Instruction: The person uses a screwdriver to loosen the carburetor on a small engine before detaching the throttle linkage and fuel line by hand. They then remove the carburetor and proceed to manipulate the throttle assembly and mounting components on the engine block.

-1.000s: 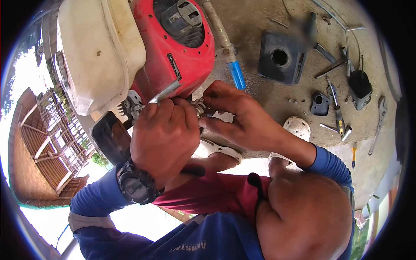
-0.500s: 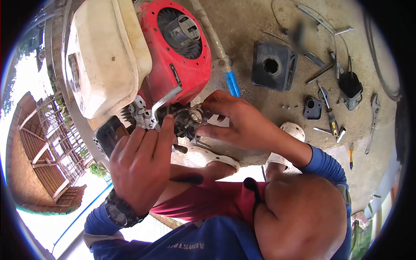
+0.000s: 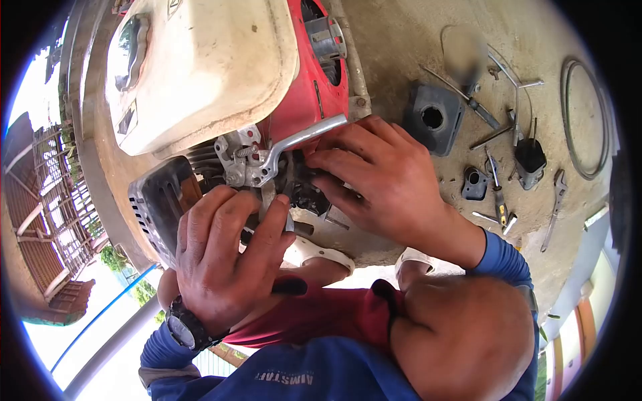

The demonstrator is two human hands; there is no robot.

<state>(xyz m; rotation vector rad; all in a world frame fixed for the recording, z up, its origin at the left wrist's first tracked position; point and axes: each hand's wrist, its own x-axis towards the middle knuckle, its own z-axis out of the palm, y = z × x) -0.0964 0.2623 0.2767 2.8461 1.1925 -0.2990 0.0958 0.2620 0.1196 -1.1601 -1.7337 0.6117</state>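
Observation:
A small engine with a cream fuel tank and a red fan cover stands at the upper left. My right hand curls its fingers and thumb around the dark carburetor at the engine's near side; its fingers cover much of it. My left hand, with a watch on the wrist, is closed beside the carburetor, below the metal control lever. Its fingertips and thumb come together around a small greyish part that I cannot make out. A spring and bracket sit just above the left fingers.
On the concrete to the right lie a black air filter housing, a small black part, a black cup-like part, a screwdriver, an adjustable wrench, a T-shaped wrench and a looped cable.
My view has shifted, so the engine appears larger and further right. The right hand has moved closer over the carburetor, and the left fingers have drawn together below the lever.

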